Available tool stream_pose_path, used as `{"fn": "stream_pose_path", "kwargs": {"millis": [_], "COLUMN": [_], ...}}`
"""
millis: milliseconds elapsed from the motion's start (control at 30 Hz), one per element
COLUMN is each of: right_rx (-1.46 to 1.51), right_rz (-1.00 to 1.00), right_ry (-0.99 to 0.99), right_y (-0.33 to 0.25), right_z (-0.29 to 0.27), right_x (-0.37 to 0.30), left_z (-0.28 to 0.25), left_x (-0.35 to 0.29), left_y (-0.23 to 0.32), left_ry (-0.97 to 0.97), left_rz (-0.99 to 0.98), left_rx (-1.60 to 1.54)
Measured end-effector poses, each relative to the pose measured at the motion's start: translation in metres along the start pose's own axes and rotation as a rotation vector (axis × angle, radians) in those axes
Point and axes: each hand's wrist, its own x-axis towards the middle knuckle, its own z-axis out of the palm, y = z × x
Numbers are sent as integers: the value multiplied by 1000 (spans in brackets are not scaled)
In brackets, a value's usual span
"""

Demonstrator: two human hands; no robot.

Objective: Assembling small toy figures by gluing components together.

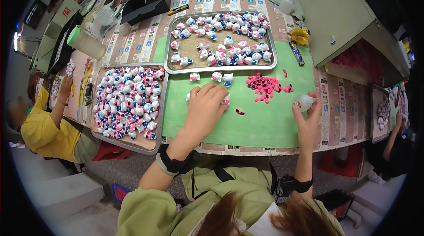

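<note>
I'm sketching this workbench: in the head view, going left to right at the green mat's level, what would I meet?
A rectangular metal tray packed with small white figurines, the left hand, a heap of tiny pink-and-black pieces, a small whitish plastic bottle, then another grey metal tray.

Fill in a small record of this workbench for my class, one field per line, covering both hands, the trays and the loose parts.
Left hand: over small white figures on the green mat; grip hidden
Right hand: holding a small translucent bottle
Far tray: many white-and-blue figures, brown lining partly showing
Left tray: densely filled with white-and-pink figures
Loose parts: pink pieces heaped on the mat, a few apart
</note>
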Motion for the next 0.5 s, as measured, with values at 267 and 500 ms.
{"fn": "stream_pose_path", "kwargs": {"millis": [267, 500], "right_rx": [498, 586], "right_rz": [266, 473], "right_ry": [-132, -477], "right_y": [-32, -65], "right_z": [0, 5], "right_x": [-17, -48], "left_z": [-18, -5], "left_x": [-26, -42], "left_y": [45, 49], "left_ry": [-72, -45], "left_rz": [-667, -823], "left_rx": [-1330, -1704]}}
